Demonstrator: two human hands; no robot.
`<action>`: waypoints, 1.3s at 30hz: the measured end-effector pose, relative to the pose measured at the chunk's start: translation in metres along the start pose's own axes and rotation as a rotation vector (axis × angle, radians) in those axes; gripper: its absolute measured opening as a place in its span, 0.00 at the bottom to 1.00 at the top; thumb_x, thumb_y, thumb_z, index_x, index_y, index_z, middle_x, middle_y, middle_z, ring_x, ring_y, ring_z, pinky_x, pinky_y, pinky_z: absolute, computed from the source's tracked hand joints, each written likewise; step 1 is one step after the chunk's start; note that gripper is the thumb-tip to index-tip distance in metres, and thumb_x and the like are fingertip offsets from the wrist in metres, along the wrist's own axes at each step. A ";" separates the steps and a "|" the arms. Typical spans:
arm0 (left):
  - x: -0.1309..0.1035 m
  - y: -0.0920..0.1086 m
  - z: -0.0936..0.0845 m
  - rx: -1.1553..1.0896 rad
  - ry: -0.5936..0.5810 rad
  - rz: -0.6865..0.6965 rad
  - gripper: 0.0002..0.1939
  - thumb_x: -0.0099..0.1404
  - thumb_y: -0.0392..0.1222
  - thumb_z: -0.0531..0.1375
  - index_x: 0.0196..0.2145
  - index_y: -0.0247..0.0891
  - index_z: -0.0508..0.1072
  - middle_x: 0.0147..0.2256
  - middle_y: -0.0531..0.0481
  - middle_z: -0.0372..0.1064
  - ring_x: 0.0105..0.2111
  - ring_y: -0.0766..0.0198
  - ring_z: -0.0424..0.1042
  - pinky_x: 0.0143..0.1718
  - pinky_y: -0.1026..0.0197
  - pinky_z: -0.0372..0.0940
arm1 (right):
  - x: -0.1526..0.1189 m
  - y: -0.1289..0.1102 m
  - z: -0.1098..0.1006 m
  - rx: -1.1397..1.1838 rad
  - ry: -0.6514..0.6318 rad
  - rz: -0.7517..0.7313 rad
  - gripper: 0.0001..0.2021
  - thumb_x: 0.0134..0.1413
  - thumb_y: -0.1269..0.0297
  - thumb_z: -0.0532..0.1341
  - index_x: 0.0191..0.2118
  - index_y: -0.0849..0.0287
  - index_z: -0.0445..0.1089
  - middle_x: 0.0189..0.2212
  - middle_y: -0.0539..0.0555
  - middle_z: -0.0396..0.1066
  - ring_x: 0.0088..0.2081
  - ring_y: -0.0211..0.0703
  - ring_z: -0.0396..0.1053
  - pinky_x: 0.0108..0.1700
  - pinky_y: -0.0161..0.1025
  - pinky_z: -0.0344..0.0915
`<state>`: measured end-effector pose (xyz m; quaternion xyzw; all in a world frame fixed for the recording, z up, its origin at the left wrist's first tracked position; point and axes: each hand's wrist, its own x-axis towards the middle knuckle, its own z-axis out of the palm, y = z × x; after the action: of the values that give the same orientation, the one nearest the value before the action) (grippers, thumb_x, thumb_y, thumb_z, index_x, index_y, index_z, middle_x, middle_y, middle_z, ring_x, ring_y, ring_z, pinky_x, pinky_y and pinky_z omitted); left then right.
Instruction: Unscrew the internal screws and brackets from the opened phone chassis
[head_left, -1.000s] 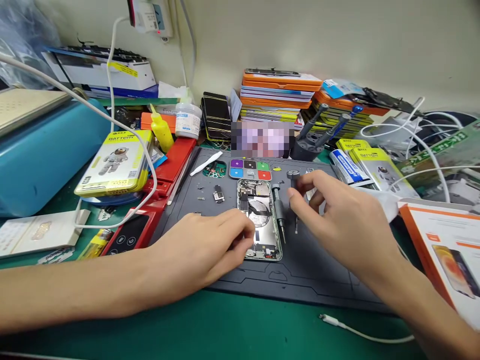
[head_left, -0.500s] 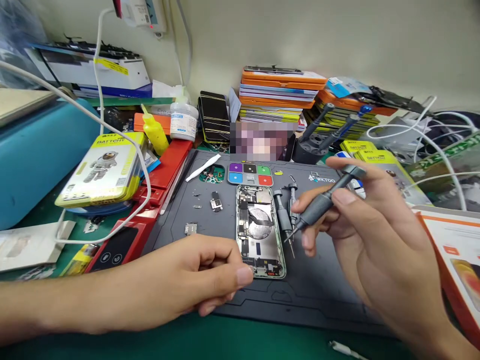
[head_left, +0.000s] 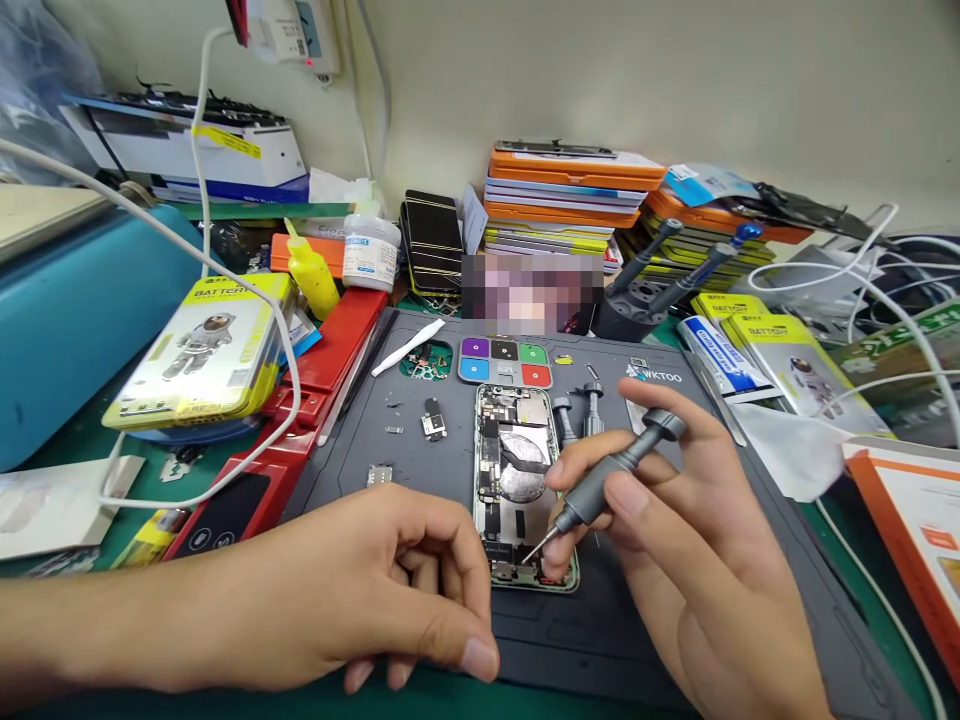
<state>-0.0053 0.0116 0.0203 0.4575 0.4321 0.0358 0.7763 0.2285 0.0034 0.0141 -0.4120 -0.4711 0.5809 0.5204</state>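
Note:
An opened phone housing (head_left: pixel 525 520) lies on the grey mat (head_left: pixel 337 450), its inner parts showing. My right hand (head_left: pixel 675 520) is closed on a grey screwdriver (head_left: pixel 600 485), whose tip points down at the lower end of the phone. At the phone's lower left edge is my left hand (head_left: pixel 420 590), fingers curled and thumb beside the forefinger; whether something small is between them is hidden. Two more screwdrivers (head_left: pixel 591 408) lie right of the phone, partly behind my right hand. A small metal part (head_left: pixel 433 420) sits left of the phone.
Above the phone lies a coloured tray (head_left: pixel 504 362). A white spudger (head_left: pixel 409 347) and a SIM-tray-like part (head_left: pixel 379 474) are on the left. Battery boxes (head_left: pixel 199 350) and a red tool (head_left: pixel 322 360) stand further left. Behind is a screwdriver holder (head_left: pixel 626 310).
My right hand has moved down and left, bringing the screwdriver tip over the phone's lower end. My left hand has shifted slightly lower. The view has tilted a little.

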 end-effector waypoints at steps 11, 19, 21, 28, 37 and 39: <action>-0.003 -0.003 0.012 0.273 0.036 0.095 0.17 0.76 0.52 0.56 0.39 0.38 0.79 0.36 0.50 0.80 0.27 0.70 0.71 0.23 0.73 0.63 | -0.005 0.005 0.002 0.036 -0.077 -0.034 0.16 0.70 0.64 0.60 0.59 0.43 0.62 0.37 0.50 0.79 0.28 0.40 0.79 0.33 0.39 0.82; 0.000 -0.009 0.044 0.651 0.176 0.411 0.22 0.80 0.52 0.46 0.30 0.43 0.66 0.25 0.53 0.74 0.26 0.63 0.72 0.30 0.65 0.62 | -0.004 0.003 0.004 0.065 0.002 -0.103 0.17 0.72 0.65 0.58 0.61 0.46 0.58 0.37 0.48 0.78 0.27 0.38 0.78 0.31 0.36 0.80; 0.006 -0.014 0.050 0.666 0.200 0.453 0.22 0.80 0.52 0.46 0.29 0.44 0.64 0.24 0.54 0.72 0.26 0.63 0.70 0.29 0.63 0.59 | -0.005 0.004 0.004 0.050 0.022 -0.129 0.17 0.71 0.65 0.58 0.61 0.47 0.58 0.37 0.48 0.78 0.27 0.38 0.77 0.30 0.37 0.80; 0.004 -0.009 0.046 0.401 0.077 0.326 0.23 0.80 0.58 0.48 0.30 0.43 0.60 0.24 0.57 0.62 0.24 0.66 0.62 0.29 0.65 0.59 | -0.010 0.006 0.003 0.002 0.015 -0.156 0.17 0.71 0.65 0.59 0.61 0.45 0.59 0.38 0.50 0.78 0.29 0.41 0.77 0.30 0.40 0.81; 0.002 -0.014 0.035 0.147 0.045 0.350 0.25 0.80 0.63 0.44 0.35 0.42 0.60 0.26 0.57 0.62 0.27 0.67 0.60 0.33 0.66 0.61 | -0.019 0.003 0.002 -0.027 0.017 -0.162 0.18 0.72 0.64 0.57 0.62 0.37 0.60 0.40 0.51 0.79 0.31 0.44 0.79 0.34 0.43 0.81; 0.004 -0.018 0.037 0.027 0.037 0.371 0.24 0.80 0.64 0.45 0.38 0.42 0.60 0.27 0.58 0.61 0.25 0.69 0.59 0.30 0.68 0.60 | -0.021 0.003 0.001 -0.038 0.007 -0.163 0.19 0.72 0.65 0.56 0.62 0.36 0.60 0.41 0.51 0.79 0.34 0.43 0.80 0.36 0.43 0.81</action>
<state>0.0170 -0.0218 0.0124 0.5387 0.3550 0.1809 0.7423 0.2294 -0.0178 0.0116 -0.3840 -0.5124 0.5261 0.5596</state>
